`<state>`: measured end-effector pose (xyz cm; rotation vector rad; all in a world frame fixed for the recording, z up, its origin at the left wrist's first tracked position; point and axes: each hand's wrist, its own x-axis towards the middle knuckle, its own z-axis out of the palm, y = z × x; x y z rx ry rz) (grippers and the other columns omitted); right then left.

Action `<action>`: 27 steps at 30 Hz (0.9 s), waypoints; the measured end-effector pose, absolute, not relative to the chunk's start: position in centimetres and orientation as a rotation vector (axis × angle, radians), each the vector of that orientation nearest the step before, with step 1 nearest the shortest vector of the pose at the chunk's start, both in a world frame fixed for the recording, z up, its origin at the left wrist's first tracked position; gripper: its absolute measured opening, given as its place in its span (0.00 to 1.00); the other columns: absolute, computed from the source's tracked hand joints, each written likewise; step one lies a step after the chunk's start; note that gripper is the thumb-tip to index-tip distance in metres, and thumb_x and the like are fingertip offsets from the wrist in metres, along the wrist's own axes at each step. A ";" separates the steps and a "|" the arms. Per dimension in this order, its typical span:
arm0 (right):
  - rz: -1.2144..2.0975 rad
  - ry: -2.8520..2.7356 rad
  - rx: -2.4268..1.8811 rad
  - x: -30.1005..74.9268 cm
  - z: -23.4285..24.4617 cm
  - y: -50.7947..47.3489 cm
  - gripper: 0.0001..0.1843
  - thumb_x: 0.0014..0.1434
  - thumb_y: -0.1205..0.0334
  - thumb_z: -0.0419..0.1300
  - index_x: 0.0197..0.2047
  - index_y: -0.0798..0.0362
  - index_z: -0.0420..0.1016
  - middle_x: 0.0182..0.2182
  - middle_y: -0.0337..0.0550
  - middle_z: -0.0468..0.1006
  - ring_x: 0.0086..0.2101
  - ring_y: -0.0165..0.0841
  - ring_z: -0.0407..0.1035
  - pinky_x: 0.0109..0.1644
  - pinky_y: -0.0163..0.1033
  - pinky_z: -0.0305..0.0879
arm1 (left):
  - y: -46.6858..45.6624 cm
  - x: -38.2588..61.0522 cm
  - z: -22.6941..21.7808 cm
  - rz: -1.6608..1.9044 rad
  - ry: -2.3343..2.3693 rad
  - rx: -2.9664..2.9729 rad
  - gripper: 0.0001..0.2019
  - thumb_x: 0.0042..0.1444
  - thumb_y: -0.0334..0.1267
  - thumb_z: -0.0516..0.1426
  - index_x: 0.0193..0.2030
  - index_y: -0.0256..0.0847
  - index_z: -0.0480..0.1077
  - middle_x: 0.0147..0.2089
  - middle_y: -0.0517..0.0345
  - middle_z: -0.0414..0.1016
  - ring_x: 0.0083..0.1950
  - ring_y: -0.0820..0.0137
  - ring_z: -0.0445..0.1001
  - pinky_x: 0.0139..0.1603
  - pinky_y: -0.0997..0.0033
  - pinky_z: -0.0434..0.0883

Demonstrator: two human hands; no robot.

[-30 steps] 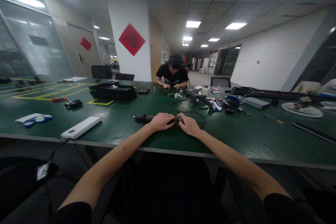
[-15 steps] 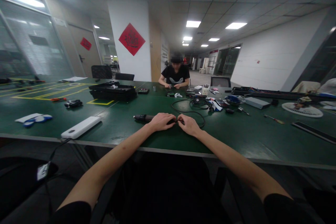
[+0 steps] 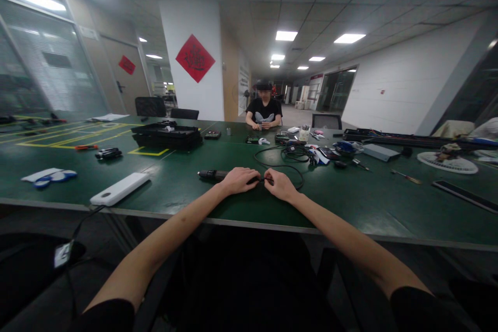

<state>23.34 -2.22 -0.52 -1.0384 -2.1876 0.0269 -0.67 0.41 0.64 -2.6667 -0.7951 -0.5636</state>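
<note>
A black electric screwdriver (image 3: 212, 174) lies on the green tabletop in front of me, its tip pointing left. My left hand (image 3: 239, 181) is closed around the rear part of its body, which it mostly hides. Just to the right, my right hand (image 3: 280, 185) pinches the black cable (image 3: 288, 167) close to the tool's back end. A small gap separates the two hands, and a short dark piece shows in it. Whether the cable's plug sits in the tool cannot be made out. Behind my right hand the cable loops away across the table.
A white power bank-like box (image 3: 120, 189) lies at left, near the table's front edge. Beyond it are a black tray (image 3: 167, 137) and black tools (image 3: 109, 153). Coiled cables (image 3: 298, 153) and a screwdriver (image 3: 361, 165) lie to the right. Another person (image 3: 264, 111) sits opposite.
My right hand has shifted very slightly right, so the gap between my hands is a bit wider. The person opposite has lifted their head and drawn their hands back.
</note>
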 end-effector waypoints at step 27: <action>0.004 -2.202 -1.062 23.4 -0.4 -2.4 0.05 0.62 0.64 0.61 0.42 0.50 0.71 0.35 0.40 0.77 0.34 0.33 0.70 0.38 0.35 0.62 | 0.5 -0.7 0.5 -0.590 -0.795 -2.672 0.13 0.70 0.49 0.53 0.55 0.48 0.70 0.48 0.58 0.80 0.49 0.65 0.78 0.49 0.66 0.70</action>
